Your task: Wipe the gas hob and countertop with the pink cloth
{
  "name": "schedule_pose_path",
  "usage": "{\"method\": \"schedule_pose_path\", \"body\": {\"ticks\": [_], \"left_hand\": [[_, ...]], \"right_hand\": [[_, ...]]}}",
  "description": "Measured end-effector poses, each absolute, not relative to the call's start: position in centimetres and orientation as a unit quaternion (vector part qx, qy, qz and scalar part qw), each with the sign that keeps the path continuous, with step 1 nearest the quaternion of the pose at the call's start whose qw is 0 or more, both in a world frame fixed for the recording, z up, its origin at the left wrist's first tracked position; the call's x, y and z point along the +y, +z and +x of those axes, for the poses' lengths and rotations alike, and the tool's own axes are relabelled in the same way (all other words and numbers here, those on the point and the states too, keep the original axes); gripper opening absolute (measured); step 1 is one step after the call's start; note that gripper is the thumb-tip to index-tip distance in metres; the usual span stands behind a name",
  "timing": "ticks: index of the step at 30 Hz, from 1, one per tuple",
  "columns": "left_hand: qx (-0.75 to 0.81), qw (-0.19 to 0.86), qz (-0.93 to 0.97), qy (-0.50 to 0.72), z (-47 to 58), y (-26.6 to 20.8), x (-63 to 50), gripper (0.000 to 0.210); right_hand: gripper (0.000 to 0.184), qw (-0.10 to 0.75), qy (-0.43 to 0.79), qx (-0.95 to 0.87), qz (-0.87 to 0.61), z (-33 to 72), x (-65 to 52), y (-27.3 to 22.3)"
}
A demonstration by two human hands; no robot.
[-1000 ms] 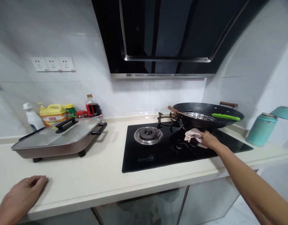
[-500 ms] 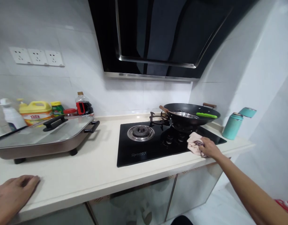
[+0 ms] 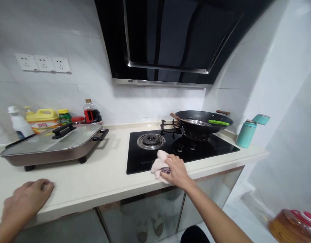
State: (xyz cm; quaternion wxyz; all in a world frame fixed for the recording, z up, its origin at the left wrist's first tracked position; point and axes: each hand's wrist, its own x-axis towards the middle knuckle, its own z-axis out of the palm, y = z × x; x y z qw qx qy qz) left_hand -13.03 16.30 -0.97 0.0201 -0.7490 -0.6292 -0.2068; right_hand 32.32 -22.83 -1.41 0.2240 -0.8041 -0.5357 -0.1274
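Black range hood (image 3: pixel 170 37) fills the top of the view, white tiled wall behind. Cream countertop (image 3: pixel 104 182) runs left to right under it. Black glass gas stove (image 3: pixel 181 152) is set into the counter, burner (image 3: pixel 150 140) on its left half. Electric skillet (image 3: pixel 54 148) with a glass lid sits on the counter's left part, well apart from the stove. Black wok (image 3: pixel 203 121) stands on the right burner, a metal plate and a green utensil (image 3: pixel 218 123) inside it. Bottles along the wall behind the skillet: yellow jug (image 3: pixel 41 119), white spray bottle (image 3: pixel 18 123), dark sauce bottle (image 3: pixel 91 113). Teal flask (image 3: pixel 245 134) at the counter's right end, lid flipped open. Wall sockets (image 3: pixel 44 63) upper left.

Right hand (image 3: pixel 177 172) presses down on a pink cloth (image 3: pixel 159 163), fingers spread over it and curled at its edge, gripping it. Cloth lies at the front edge of the stove, near its left corner, partly on glass, partly on counter. Left hand (image 3: pixel 27 199) rests palm down on the counter's front left, fingers loosely bent, holding nothing, near the skillet but not touching it.
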Motion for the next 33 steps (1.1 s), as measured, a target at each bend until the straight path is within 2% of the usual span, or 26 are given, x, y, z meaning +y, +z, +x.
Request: {"method": "schedule_pose_path", "body": {"ticks": [2, 4, 8, 12, 14, 17, 22, 27, 33], "left_hand": [[-0.605, 0.029, -0.775, -0.18, -10.4, 0.2, 13.2, 0.049], [-0.534, 0.034, -0.811, -0.238, -6.5, 0.7, 9.7, 0.053], [-0.38, -0.02, -0.874, -0.302, 2.2, -0.7, 3.0, 0.045], [-0.314, -0.05, -0.895, -0.314, 6.0, -2.4, -0.8, 0.042], [-0.334, -0.061, -0.883, -0.325, 6.0, -2.5, -1.1, 0.043], [-0.37, -0.092, -0.858, -0.345, 5.3, -2.0, -1.0, 0.046], [-0.382, -0.085, -0.86, -0.327, 5.4, -1.4, -1.5, 0.043], [-0.38, -0.071, -0.861, -0.33, 5.7, -1.8, -1.8, 0.04], [-0.381, -0.066, -0.864, -0.322, 5.8, -2.0, -1.7, 0.043]], "right_hand": [[0.048, 0.253, -0.108, -0.584, -0.764, 28.8, -20.8, -1.5], [0.047, 0.273, -0.09, -0.626, -0.725, 25.5, -19.1, -1.5], [0.05, 0.264, -0.078, -0.687, -0.673, 21.3, -17.5, -1.6], [0.066, 0.241, -0.092, -0.694, -0.672, 21.4, -18.8, -2.2], [0.073, 0.239, -0.098, -0.685, -0.682, 22.9, -20.2, -2.7], [0.074, 0.247, -0.114, -0.651, -0.709, 26.6, -23.0, -3.6], [0.062, 0.243, -0.13, -0.546, -0.791, 35.4, -28.9, -5.2], [0.042, 0.215, -0.135, -0.453, -0.854, 44.8, -35.1, -5.8], [0.049, 0.144, -0.191, -0.279, -0.93, 49.1, -36.7, -5.2]]}}
